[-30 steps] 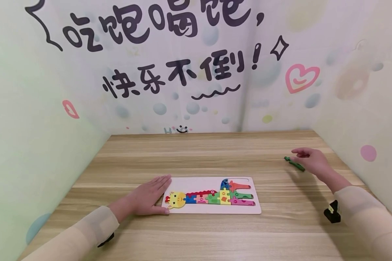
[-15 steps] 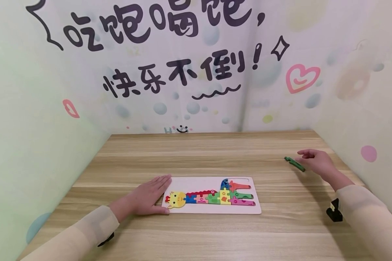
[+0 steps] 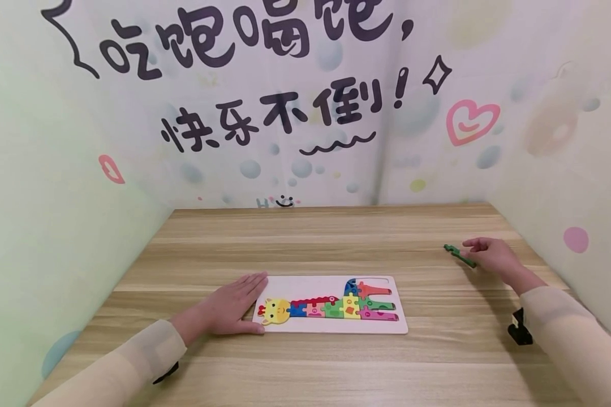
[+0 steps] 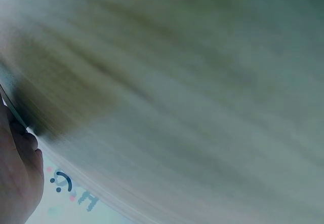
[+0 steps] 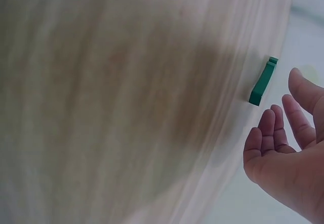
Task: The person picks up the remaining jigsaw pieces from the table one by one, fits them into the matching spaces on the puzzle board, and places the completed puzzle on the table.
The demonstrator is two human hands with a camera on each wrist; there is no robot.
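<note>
A white puzzle board [image 3: 305, 285] lies flat on the table, bearing a giraffe [image 3: 349, 308] of colourful interlocking pieces. The giraffe's yellow head points left and its legs point right. A pale outlined recess shows along the board's far right corner. My left hand [image 3: 236, 305] rests over the board's left end with fingers straight; only part of this hand [image 4: 23, 178] appears in the left wrist view. At the far right lies a slim green puzzle piece [image 3: 454, 251]. Close beside it is my right hand [image 3: 496, 259], its fingers loosely bent. The right wrist view shows a gap between hand [image 5: 288, 158] and green piece [image 5: 262, 84].
The wood-grain table [image 3: 305, 237] meets a printed backdrop [image 3: 295, 175] at its far edge. Pale walls stand close on the left and right. A small black device [image 3: 519, 329] sits under the right sleeve [image 3: 565, 325].
My right hand has drawn slightly right off the green puzzle piece, then come a little nearer to me. The piece keeps nearly the same spot. My left hand and the board have not moved.
</note>
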